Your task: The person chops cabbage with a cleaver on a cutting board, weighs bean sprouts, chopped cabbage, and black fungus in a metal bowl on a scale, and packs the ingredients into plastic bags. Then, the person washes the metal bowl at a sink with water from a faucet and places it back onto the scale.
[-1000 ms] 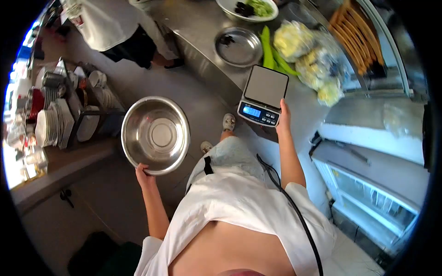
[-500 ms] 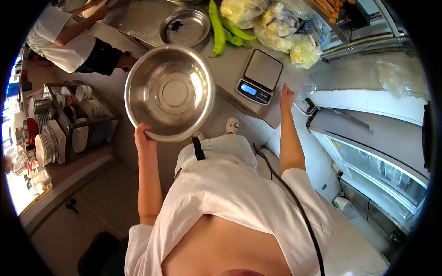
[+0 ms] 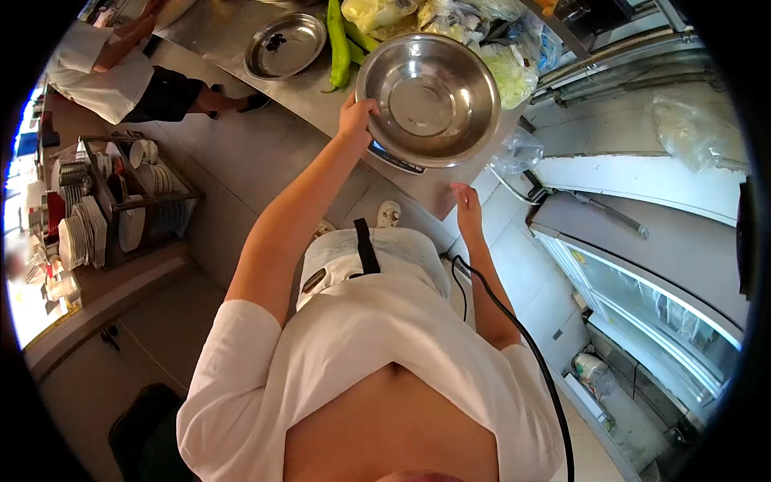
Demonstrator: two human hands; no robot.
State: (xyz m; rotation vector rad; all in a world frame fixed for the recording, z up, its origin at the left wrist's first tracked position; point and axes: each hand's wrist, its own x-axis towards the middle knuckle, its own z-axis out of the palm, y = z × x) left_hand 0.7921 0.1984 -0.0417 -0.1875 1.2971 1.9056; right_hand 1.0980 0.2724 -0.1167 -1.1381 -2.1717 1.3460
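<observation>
My left hand [image 3: 356, 120] grips the left rim of a large steel bowl [image 3: 426, 104], which is over the digital scale [image 3: 395, 159]. Only the scale's front edge shows below the bowl; whether the bowl rests on it I cannot tell. Near the counter's corner, below and right of the bowl, my right hand [image 3: 467, 205] is off the bowl, its fingers partly curled, and holds nothing visible. Left of the bowl lie long green peppers [image 3: 339, 50] and a shallow steel dish [image 3: 286, 46] with dark bits in it.
Bagged vegetables [image 3: 511, 71] lie behind the bowl on the steel counter [image 3: 229, 36]. A person [image 3: 108, 72] stands at its far left. A rack of plates [image 3: 132, 197] is at the left, a white fridge [image 3: 642, 281] at the right. A black cable [image 3: 522, 329] crosses my right side.
My left hand has carried the bowl from the left to over the scale. The scale went from my right hand onto the counter, and my right hand has drawn back toward me.
</observation>
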